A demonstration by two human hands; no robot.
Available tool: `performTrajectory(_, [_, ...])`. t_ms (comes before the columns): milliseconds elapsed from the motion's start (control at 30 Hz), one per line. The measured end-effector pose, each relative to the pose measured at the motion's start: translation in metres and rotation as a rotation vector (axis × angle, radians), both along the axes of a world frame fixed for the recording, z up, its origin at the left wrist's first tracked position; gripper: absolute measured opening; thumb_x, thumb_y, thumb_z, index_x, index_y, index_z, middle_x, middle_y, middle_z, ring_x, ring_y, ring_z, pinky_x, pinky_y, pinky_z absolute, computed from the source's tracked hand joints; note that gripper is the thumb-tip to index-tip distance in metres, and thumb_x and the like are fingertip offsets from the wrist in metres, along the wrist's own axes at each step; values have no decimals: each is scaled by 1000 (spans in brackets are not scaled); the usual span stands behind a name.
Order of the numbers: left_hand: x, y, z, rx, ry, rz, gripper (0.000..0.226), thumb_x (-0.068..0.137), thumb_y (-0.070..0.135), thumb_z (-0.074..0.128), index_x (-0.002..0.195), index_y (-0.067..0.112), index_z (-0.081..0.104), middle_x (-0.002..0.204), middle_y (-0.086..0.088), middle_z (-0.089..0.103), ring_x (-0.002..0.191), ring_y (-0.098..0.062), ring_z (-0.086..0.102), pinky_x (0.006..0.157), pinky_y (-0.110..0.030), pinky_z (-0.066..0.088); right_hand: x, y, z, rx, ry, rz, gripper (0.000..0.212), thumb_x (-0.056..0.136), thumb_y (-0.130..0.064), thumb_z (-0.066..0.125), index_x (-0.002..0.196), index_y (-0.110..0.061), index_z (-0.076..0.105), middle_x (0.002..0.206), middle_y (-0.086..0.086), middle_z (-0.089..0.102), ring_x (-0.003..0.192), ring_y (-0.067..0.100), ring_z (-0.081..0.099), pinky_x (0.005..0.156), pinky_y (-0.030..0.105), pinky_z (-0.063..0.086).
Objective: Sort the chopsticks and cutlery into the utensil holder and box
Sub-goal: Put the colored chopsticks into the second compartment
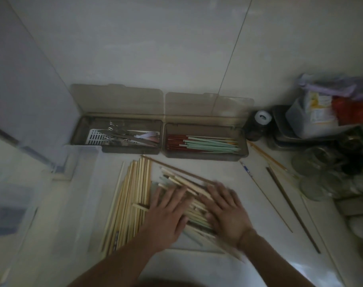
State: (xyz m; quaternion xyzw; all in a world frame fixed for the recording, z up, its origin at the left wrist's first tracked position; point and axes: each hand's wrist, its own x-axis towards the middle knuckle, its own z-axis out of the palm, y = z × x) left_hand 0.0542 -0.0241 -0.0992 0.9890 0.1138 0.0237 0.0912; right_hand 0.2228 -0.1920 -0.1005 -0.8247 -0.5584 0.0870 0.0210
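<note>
We see both hands, left hand (167,212) and right hand (226,212), spread flat on the loose chopsticks (133,195) mid-worktop (248,204); bare worktop lies to their right up to stray sticks; two open boxes, cutlery box (118,139) and chopstick box (205,143), line the wall; fingertips blur; right-edge clutter is indistinct.

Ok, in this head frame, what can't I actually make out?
- Chopsticks under the hands: left hand and right hand cover the pile's middle; the fingertips are motion-blurred.
- Cutlery in the left box: dim and small, pieces cannot be told apart.
- Clear bin: cut off by the left edge, contents murky.
- Jars and bags at right: dark, blurred, cut off.
</note>
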Motion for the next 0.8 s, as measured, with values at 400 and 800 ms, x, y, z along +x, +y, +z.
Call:
performTrajectory(400, [-5,-3,1,-40,57,-7,46,99,48,32,140,31,42,150,3,36,144,-23,23,114,-55,17,52,-6,7,231,81,-209,41,91,-39,40,129,-30,49,148,2,41,137,33,32,110,53,30])
performTrajectory(800, [39,7,15,-135,-41,407,45,94,39,35,132,25,53,136,3,52,130,-22,40,112,-52,28,54,-25,5,195,53,-364,37,83,-42,41,106,-29,67,124,4,58,124,35,43,97,53,43])
